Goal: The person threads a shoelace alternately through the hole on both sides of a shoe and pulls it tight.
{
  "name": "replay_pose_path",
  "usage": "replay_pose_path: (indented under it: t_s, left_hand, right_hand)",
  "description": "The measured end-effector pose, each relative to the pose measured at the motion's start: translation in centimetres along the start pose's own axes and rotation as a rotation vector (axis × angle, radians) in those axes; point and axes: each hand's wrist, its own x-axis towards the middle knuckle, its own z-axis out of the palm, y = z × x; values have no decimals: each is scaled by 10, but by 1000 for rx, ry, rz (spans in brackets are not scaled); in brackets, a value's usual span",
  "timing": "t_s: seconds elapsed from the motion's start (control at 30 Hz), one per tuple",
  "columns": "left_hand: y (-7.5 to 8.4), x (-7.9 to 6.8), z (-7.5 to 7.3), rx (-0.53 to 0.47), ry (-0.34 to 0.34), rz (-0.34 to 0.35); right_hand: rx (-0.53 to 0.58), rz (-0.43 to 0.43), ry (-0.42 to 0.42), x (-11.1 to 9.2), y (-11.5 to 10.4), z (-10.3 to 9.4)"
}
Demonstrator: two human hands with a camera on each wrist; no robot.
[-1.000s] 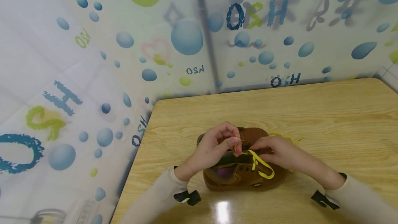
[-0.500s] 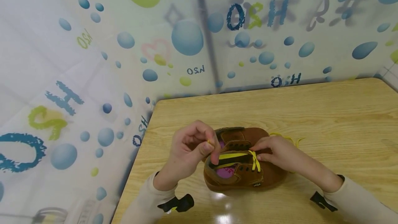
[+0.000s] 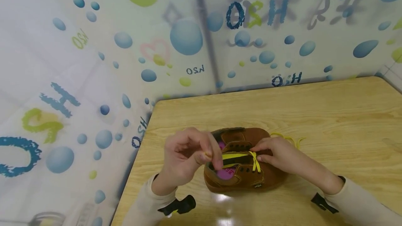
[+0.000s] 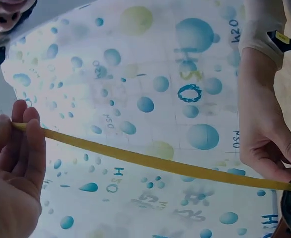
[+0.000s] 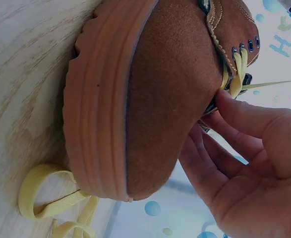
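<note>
A brown suede shoe [image 3: 242, 185] with a pink insole stands on the table, partly laced in yellow near the toe. My left hand [image 3: 191, 156] pinches the free end of its yellow shoelace [image 4: 150, 159], up and left of the heel. In the left wrist view that lace runs straight between hand and shoe. Thumb and fingers of my right hand [image 3: 279, 154] grip the upper at the lowest eyelets, beside the crossed lace [image 5: 238, 74]. Behind stands a second brown shoe [image 3: 259, 133], with its eyelets bare and its front partly hidden by my right hand.
A loose yellow lace [image 5: 33, 191] lies on the wooden table [image 3: 339, 114] past the toes. Behind the table hangs a pale curtain [image 3: 220, 58] printed with blue and green drops. Dark straps [image 3: 180, 205] sit on both wrists.
My left hand has moved left, away from the shoe, drawing the lace along. The big yellow loop over the front has shrunk down to the eyelets. My right hand has stayed nearly still.
</note>
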Motion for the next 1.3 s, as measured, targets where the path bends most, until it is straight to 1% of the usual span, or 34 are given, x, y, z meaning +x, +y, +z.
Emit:
replay_pose_path:
  t_s: [0.07, 0.13, 0.2, 0.27, 0.3, 0.33, 0.37, 0.4, 0.47, 0.5, 0.53, 0.57, 0.6, 0.63, 0.7, 0.8, 0.87, 0.9, 0.93, 0.97, 1.0, 1.03, 1.1, 1.17, 1.2, 1.23, 1.27, 1.3]
  left_hand:
    - [3, 3, 1, 56, -77, 39]
    - [6, 4, 2, 151, -152, 95]
    - [6, 3, 4, 241, -202, 154]
    - [6, 1, 6, 318, -221, 190]
    - [6, 0, 7, 354, -235, 199]
    - [5, 0, 7, 382, -249, 203]
    - [6, 0, 8, 411, -261, 198]
    - [6, 0, 9, 448, -273, 192]
    - [6, 2, 9, 528, -314, 173]
    - [6, 3, 9, 572, -334, 167]
    - [6, 3, 10, 612, -345, 162]
    - [5, 3, 10, 646, -355, 154]
    - [5, 3, 10, 678, -365, 157]
    - [4, 2, 10, 705, -373, 156]
    - [2, 1, 11, 751, -388, 161]
    - [-4, -2, 10, 791, -413, 140]
    - [-9, -4, 9, 792, -435, 98]
    - [-11, -6, 8, 773, -447, 68]
    - [-14, -7, 6, 749, -457, 21]
    - [-16, -9, 4, 721, -466, -39]
    - [-19, -12, 1, 696, -476, -116]
    - [-22, -15, -1, 680, -484, -212]
    - [-28, -21, -6, 670, -515, -451]
    - [-34, -29, -7, 684, -572, -694]
    - [-38, -32, -6, 688, -604, -798]
    - [-41, -36, -4, 691, -636, -888]
    - [-45, -39, -3, 692, -664, -957]
    - [-49, -43, -1, 679, -680, -1004]
  right_hand:
    - [-17, -7, -11, 0, -1, -1]
    - [-36, -12, -18, 0, -4, -4]
    - [-23, -37, 21, -2, -8, -8]
    - [46, -96, 88, -3, -15, -12]
    - [106, -144, 119, -4, -20, -14]
    - [190, -208, 143, -5, -26, -17]
    - [286, -291, 155, -6, -32, -19]
    - [385, -383, 148, -6, -39, -22]
    - [586, -554, 85, -6, -52, -26]
    - [671, -624, 44, -7, -57, -27]
    - [735, -679, 4, -7, -62, -28]
    - [787, -715, -30, -8, -66, -29]
    - [827, -723, -50, -9, -69, -30]
    - [864, -709, -70, -11, -70, -30]
    - [900, -655, -89, -13, -72, -30]
    - [900, -580, -83, -15, -72, -28]
    - [866, -538, -69, -15, -71, -29]
    - [847, -498, -64, -16, -71, -30]
    - [821, -459, -56, -16, -72, -32]
    - [784, -423, -35, -16, -72, -33]
    - [729, -409, 0, -16, -71, -33]
    - [658, -386, 37, -16, -71, -34]
    - [479, -362, 122, -15, -67, -30]
    - [276, -357, 212, -13, -62, -23]
    - [189, -351, 237, -13, -60, -20]
    - [126, -330, 237, -12, -58, -16]
    - [74, -320, 234, -12, -55, -13]
    - [34, -305, 223, -12, -53, -10]
